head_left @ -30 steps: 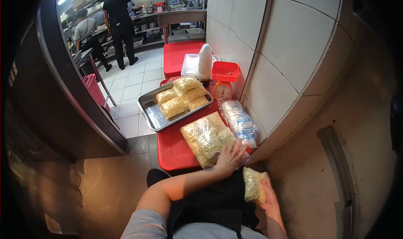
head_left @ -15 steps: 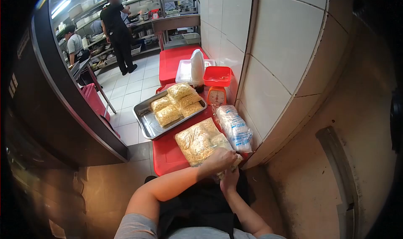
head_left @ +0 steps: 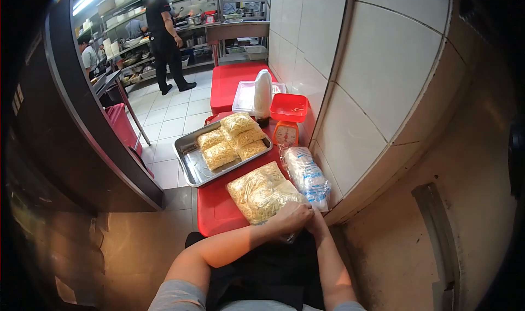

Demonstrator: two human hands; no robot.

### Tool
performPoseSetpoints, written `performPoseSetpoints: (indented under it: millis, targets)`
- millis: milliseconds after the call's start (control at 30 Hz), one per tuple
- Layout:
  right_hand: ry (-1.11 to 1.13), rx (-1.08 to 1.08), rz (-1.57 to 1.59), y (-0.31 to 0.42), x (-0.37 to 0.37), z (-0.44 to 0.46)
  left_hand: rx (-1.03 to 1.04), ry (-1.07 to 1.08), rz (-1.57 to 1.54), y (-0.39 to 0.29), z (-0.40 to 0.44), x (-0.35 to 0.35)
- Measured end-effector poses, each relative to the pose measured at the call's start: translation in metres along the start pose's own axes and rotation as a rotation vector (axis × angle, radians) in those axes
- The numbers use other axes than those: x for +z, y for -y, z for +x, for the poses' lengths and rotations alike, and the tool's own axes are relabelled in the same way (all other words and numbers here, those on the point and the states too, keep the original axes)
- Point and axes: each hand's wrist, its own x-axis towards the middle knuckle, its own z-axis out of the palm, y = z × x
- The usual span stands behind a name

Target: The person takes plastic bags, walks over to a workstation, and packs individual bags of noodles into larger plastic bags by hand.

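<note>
A large clear plastic bag of yellow noodles (head_left: 254,193) lies at the near end of the red table. My left hand (head_left: 292,217) is closed on the bag's near right corner, its fingers wrapped round the gathered plastic. Close against it, my right hand (head_left: 317,222) is also closed at the same edge; my left hand partly hides its fingers, and it seems to pinch the plastic. Behind the bag, a metal tray (head_left: 191,166) holds several smaller bags of noodles (head_left: 220,155).
Right of the noodles lies a pack of clear plastic bags (head_left: 307,174) with blue print. An orange scale (head_left: 286,133) with a red pan (head_left: 289,107) stands by the tiled wall. Behind are a white plastic bag (head_left: 262,95) and a plastic container (head_left: 243,98). People stand in the kitchen beyond.
Both my hands have shifted right along the bag's edge and come closer together. In the kitchen, the person in black has lowered an arm and changed stance.
</note>
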Motion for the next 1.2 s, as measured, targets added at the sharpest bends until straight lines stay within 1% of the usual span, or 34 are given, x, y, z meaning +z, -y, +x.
performPoseSetpoints:
  millis: [100, 200, 267, 333, 367, 400, 467, 500, 600, 667, 700, 733, 800, 867, 967, 1033, 1067, 1133, 1200]
  targets:
    - [-0.103, 0.008, -0.028, 0.005, 0.003, 0.015, -0.043, 0.004, -0.117, 0.014, 0.006, 0.01]
    - [-0.155, -0.074, -0.003, 0.008, 0.016, 0.001, -0.084, -0.11, -0.098, 0.02, 0.013, 0.034]
    - [-0.204, -0.148, 0.098, 0.009, 0.039, -0.019, -0.129, -0.141, -0.12, 0.009, 0.013, 0.013]
    - [-0.28, -0.27, 0.287, 0.021, 0.087, -0.047, -0.157, -0.135, -0.143, 0.003, 0.013, 0.005]
    - [-0.318, -0.329, 0.381, 0.021, 0.095, -0.052, -0.161, -0.112, -0.154, 0.002, 0.012, 0.006]
    - [-0.303, -0.301, 0.404, 0.015, 0.087, -0.048, -0.166, -0.087, -0.168, 0.0, 0.01, 0.008]
    - [-0.277, -0.241, 0.449, -0.006, 0.051, -0.03, -0.204, -0.274, -0.28, -0.003, 0.003, 0.006]
    - [-0.273, -0.258, 0.415, -0.022, 0.03, -0.025, -0.221, -0.368, -0.33, -0.001, -0.001, 0.003]
    - [-0.196, -0.171, 0.225, 0.008, 0.03, -0.039, -0.267, -0.663, -0.164, 0.056, -0.01, 0.014]
    - [-0.241, -0.138, 0.217, 0.016, 0.033, -0.039, -0.338, -0.085, 0.064, 0.103, -0.035, 0.025]
    - [-0.253, -0.112, 0.227, 0.018, 0.032, -0.037, -0.428, -0.106, -0.009, 0.103, -0.039, 0.022]
    - [-0.262, -0.091, 0.237, 0.021, 0.031, -0.034, -0.425, -0.082, 0.021, 0.102, -0.04, 0.02]
    - [-0.293, -0.144, 0.259, 0.016, 0.032, -0.027, -0.425, -0.026, 0.083, 0.098, -0.047, 0.018]
    - [-0.339, -0.195, 0.264, 0.006, 0.03, -0.022, -0.435, -0.058, 0.055, 0.093, -0.058, 0.019]
    - [-0.556, -0.287, 0.286, -0.008, 0.04, -0.02, -0.473, -0.063, 0.065, 0.086, -0.066, 0.019]
    - [-0.43, -0.293, 0.576, -0.02, 0.054, -0.023, -0.47, -0.076, 0.124, 0.084, -0.067, 0.021]
    - [-0.364, -0.29, 0.718, -0.025, 0.059, -0.024, -0.443, -0.027, 0.151, 0.084, -0.064, 0.018]
    - [-0.369, -0.269, 0.732, -0.025, 0.067, -0.024, -0.393, 0.077, 0.205, 0.073, -0.048, 0.005]
    - [-0.375, -0.225, 0.738, -0.02, 0.072, -0.026, -0.481, -0.03, 0.196, 0.063, -0.027, 0.026]
